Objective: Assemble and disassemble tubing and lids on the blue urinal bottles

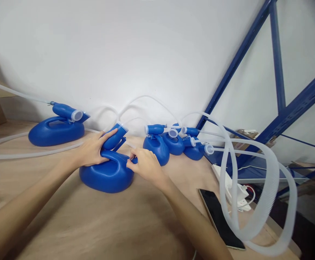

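Note:
A blue plastic urinal bottle (107, 177) with a looped handle lies on the wooden table in front of me. My left hand (92, 150) is closed round the blue tubular head (113, 138) above the handle, its thumb by the handle. A translucent whitish ring (122, 126) rims that head's upper end. At the bottle's right end, the fingers of my right hand (145, 164) pinch a small blue piece (134, 160), which they mostly cover. Whether that piece is joined to the bottle I cannot tell.
Another blue urinal bottle (56, 133) stands at left; several more (157, 150) cluster at right. Clear hoses (271, 173) loop over the table's right side, across a black phone (221, 218) and a white power strip (232, 187). A blue metal rack (279, 72) rises at right.

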Action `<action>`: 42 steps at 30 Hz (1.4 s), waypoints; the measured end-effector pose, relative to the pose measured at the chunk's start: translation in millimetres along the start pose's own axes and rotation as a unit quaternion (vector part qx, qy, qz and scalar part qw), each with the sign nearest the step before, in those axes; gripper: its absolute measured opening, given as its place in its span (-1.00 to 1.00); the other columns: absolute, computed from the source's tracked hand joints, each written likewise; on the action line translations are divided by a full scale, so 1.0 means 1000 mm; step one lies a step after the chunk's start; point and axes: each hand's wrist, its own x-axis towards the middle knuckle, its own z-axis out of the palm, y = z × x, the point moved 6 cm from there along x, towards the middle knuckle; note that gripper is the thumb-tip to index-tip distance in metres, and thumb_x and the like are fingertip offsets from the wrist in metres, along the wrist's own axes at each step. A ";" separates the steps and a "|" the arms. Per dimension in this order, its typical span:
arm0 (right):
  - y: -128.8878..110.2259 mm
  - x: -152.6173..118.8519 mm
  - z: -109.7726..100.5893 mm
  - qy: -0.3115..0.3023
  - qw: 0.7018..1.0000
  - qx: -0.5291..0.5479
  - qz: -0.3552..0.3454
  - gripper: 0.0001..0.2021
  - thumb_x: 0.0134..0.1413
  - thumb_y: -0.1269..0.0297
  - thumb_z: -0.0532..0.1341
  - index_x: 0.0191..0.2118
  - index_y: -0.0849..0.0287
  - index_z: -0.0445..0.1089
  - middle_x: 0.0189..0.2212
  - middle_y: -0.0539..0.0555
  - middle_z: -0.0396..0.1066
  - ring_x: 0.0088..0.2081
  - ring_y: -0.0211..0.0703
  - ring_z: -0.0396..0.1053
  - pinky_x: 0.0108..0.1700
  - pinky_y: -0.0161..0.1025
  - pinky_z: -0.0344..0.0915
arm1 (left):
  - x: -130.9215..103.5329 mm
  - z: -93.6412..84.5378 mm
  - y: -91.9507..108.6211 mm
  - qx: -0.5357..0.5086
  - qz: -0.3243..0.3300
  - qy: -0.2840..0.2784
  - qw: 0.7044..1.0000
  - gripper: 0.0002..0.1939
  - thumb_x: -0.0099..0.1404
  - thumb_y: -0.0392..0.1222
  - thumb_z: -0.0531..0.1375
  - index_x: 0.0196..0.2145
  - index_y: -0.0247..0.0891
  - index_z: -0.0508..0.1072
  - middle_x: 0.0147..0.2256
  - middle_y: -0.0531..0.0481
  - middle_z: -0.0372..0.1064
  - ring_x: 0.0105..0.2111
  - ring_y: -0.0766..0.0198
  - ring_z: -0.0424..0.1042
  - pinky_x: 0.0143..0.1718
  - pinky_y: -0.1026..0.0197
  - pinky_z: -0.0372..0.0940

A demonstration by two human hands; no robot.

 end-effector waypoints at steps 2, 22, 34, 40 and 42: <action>-0.002 -0.001 0.000 -0.010 1.000 -0.029 -0.004 -0.87 0.28 0.26 0.22 -0.20 0.09 0.54 -0.16 0.07 0.63 -0.14 -0.04 0.55 -0.31 -0.25 0.20 | 0.000 0.000 -0.001 0.002 0.002 0.004 1.000 0.05 0.21 0.22 0.26 0.54 -0.07 0.00 -0.04 -0.17 0.41 -0.13 -0.10 0.50 -0.17 0.05 0.33; -0.019 -0.006 0.001 -0.067 0.971 -0.218 -0.072 -0.67 0.47 0.29 0.08 0.00 0.20 0.62 -0.05 0.25 0.63 -0.03 0.12 0.59 -0.27 -0.17 0.37 | -0.001 0.001 -0.001 0.007 -0.002 -0.017 1.000 0.10 0.20 0.22 0.29 0.55 -0.09 -0.04 0.02 -0.20 0.38 -0.12 -0.09 0.49 -0.13 0.04 0.33; 0.004 0.001 -0.007 -0.052 0.997 -0.050 -0.030 -0.75 0.35 0.17 0.26 0.02 0.15 0.57 0.02 0.10 0.59 -0.03 -0.03 0.56 -0.18 -0.23 0.31 | -0.002 0.002 0.005 0.014 0.003 -0.002 1.000 0.01 0.27 0.17 0.26 0.55 -0.04 -0.04 0.11 -0.22 0.38 -0.14 -0.05 0.53 -0.18 0.10 0.30; 0.007 0.001 -0.006 -0.065 0.995 0.004 -0.069 -0.84 0.40 0.21 0.28 -0.09 0.12 0.60 -0.06 0.08 0.57 -0.16 -0.16 0.52 -0.14 -0.26 0.27 | -0.002 0.001 0.006 0.016 -0.002 -0.007 1.000 0.01 0.29 0.17 0.26 0.55 0.00 -0.06 0.18 -0.22 0.37 -0.12 -0.05 0.54 -0.12 0.08 0.31; 0.006 0.001 -0.005 -0.061 0.996 0.002 -0.069 -0.80 0.38 0.12 0.31 -0.15 0.14 0.59 -0.08 0.08 0.56 -0.17 -0.16 0.51 -0.19 -0.26 0.23 | -0.002 0.001 0.005 0.017 -0.001 -0.009 1.000 0.01 0.28 0.17 0.26 0.55 -0.01 -0.06 0.19 -0.23 0.36 -0.11 -0.07 0.53 -0.12 0.07 0.32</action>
